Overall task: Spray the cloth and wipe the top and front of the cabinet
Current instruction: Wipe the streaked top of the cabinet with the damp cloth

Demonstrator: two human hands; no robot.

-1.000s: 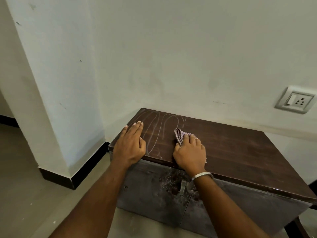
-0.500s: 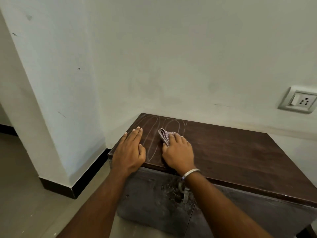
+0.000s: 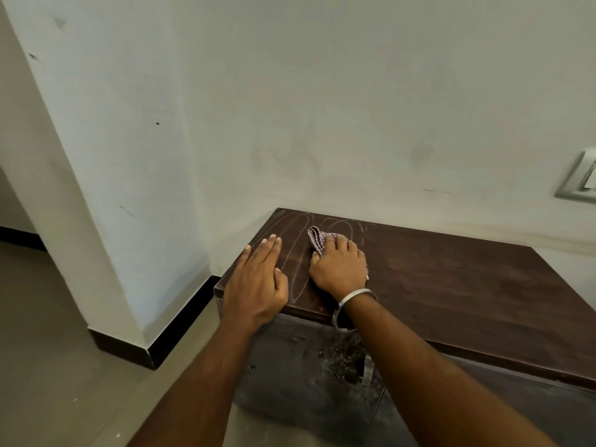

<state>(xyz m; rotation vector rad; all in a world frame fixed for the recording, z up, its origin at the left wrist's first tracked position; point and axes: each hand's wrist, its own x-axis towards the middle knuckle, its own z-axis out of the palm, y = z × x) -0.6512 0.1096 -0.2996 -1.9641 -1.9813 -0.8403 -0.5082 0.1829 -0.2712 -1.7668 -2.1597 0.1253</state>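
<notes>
A low cabinet with a dark brown wooden top [image 3: 451,285] stands against the wall; its grey front [image 3: 300,375] is dusty and scuffed. My right hand [image 3: 340,266] presses a small checked cloth [image 3: 317,237] flat onto the left part of the top, and the cloth sticks out beyond the fingertips. My left hand [image 3: 258,282] lies flat, fingers together, on the top's left front corner with nothing in it. Pale looping wipe marks [image 3: 300,269] run between the two hands. No spray bottle is in view.
A white wall rises right behind the cabinet, with a switch and socket plate [image 3: 580,180] at the right edge. A white pillar with a black skirting [image 3: 180,330] stands close on the left. A metal handle [image 3: 367,369] hangs on the cabinet front. Tiled floor lies below left.
My right hand has slid the cloth leftward and toward the wall across the top, ending closer to my left hand. The left hand stays on the corner.
</notes>
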